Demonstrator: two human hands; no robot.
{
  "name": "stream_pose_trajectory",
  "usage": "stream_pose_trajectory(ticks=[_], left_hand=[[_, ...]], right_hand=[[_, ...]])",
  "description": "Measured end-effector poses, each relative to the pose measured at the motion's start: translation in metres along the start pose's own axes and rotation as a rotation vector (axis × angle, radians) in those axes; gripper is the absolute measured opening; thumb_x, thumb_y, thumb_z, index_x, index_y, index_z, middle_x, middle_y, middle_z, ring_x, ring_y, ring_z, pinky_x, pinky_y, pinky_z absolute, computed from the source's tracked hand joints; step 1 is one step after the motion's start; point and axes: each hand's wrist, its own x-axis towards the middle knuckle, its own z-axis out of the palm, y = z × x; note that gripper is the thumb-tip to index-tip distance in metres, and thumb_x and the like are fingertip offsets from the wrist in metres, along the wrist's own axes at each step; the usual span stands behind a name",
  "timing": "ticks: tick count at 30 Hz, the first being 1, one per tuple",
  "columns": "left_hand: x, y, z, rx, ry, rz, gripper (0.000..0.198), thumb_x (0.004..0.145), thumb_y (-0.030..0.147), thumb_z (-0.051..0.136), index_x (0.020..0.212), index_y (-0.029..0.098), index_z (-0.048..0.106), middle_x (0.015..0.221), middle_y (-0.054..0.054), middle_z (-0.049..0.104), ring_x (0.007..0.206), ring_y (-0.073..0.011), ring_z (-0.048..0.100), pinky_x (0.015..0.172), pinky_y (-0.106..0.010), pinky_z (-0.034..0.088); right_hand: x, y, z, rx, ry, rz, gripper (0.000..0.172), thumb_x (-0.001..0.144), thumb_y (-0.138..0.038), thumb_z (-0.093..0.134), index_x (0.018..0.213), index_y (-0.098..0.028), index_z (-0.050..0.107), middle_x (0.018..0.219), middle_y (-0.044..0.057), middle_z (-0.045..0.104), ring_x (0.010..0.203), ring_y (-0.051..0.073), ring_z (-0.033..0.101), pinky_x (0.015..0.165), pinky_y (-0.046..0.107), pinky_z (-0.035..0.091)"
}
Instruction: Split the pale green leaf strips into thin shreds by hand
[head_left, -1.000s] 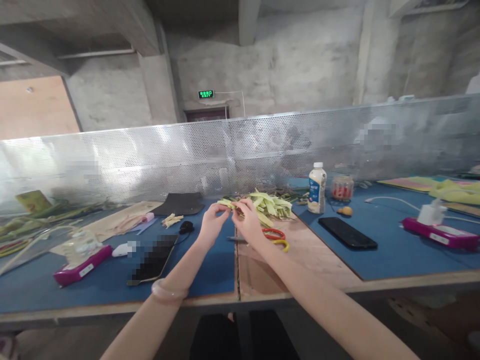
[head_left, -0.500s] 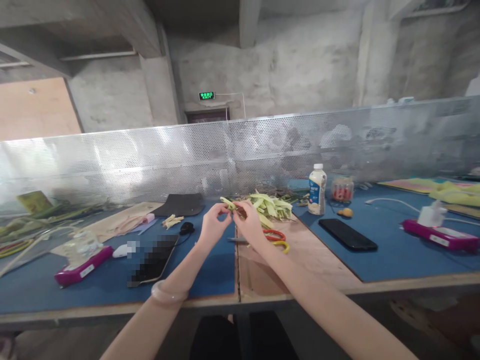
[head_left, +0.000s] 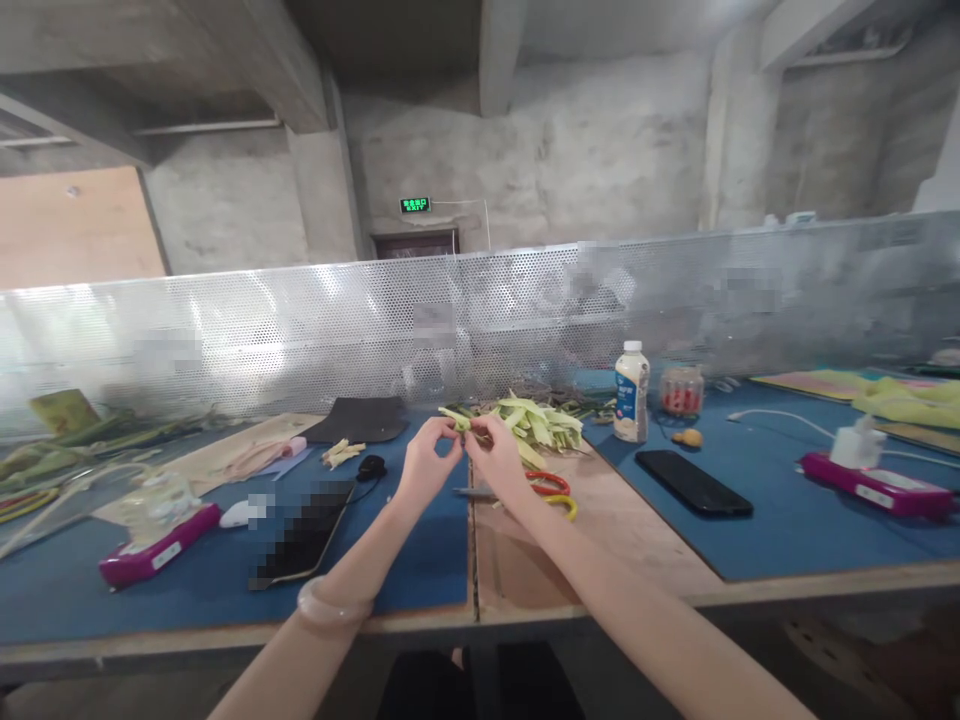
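Observation:
Between my fingertips is a small pale green strip of leaf or husk (head_left: 456, 419), pinched from both sides above the table. My left hand (head_left: 429, 455) is closed on its left part, thumb and forefinger meeting. My right hand (head_left: 495, 452) grips it from the right, the fingers curled and partly hiding it. Just behind my right hand lies a pile of similar pale green strips (head_left: 541, 420). Scissors with red and yellow handles (head_left: 559, 497) rest on the wooden board below my right wrist, their blades partly covered by my hand.
Left on the blue mat are a phone (head_left: 311, 535), a purple power strip (head_left: 159, 548) and a few cut pieces (head_left: 343, 453). To the right stand a bottle (head_left: 631, 395) and a jar (head_left: 682, 393), near a black phone (head_left: 691, 482) and another power strip (head_left: 877, 487). A perforated metal screen (head_left: 337, 330) runs behind.
The view has tilted slightly upward, so the scene sits lower. Both hands keep their pinch on the green strip, whose angle has shifted slightly.

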Motion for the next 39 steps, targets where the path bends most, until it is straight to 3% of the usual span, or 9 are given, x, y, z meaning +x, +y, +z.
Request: stream_pose_trajectory(ticks=[9,24,39], left_hand=[[-0.0011,-0.0036,-0.0006,0.118,-0.015,0.083,0.005,0.071,0.014,0.051,0.068,0.018,0.052,0.087,-0.006,0.057,0.087,-0.0164,0.052,0.079,-0.031,0.042],[-0.0031,-0.0033,0.0005,0.114,-0.033,0.033,0.005,0.071,0.015,0.051,0.07,0.019,0.052,0.089,-0.006,0.058,0.088,-0.0169,0.053,0.079,-0.032,0.043],[-0.0034,0.0013,0.0001,0.084,-0.019,0.022,0.003,0.072,0.017,0.052,0.069,0.019,0.052,0.094,-0.006,0.059,0.089,-0.0171,0.053,0.08,-0.033,0.043]], right_hand=[[-0.0013,0.0024,0.0011,0.05,-0.037,0.14,0.013,0.072,-0.021,0.05,0.083,-0.016,0.054,0.079,0.002,0.057,0.073,0.014,0.056,0.069,0.029,0.046],[-0.0019,0.01,0.0014,-0.046,-0.032,0.053,0.012,0.071,-0.023,0.048,0.081,-0.018,0.053,0.07,0.0,0.055,0.063,0.014,0.051,0.061,0.027,0.044],[-0.0029,0.0068,0.0019,-0.028,-0.017,0.073,0.009,0.072,-0.024,0.047,0.078,-0.018,0.051,0.064,-0.002,0.051,0.059,0.013,0.048,0.056,0.025,0.042]])
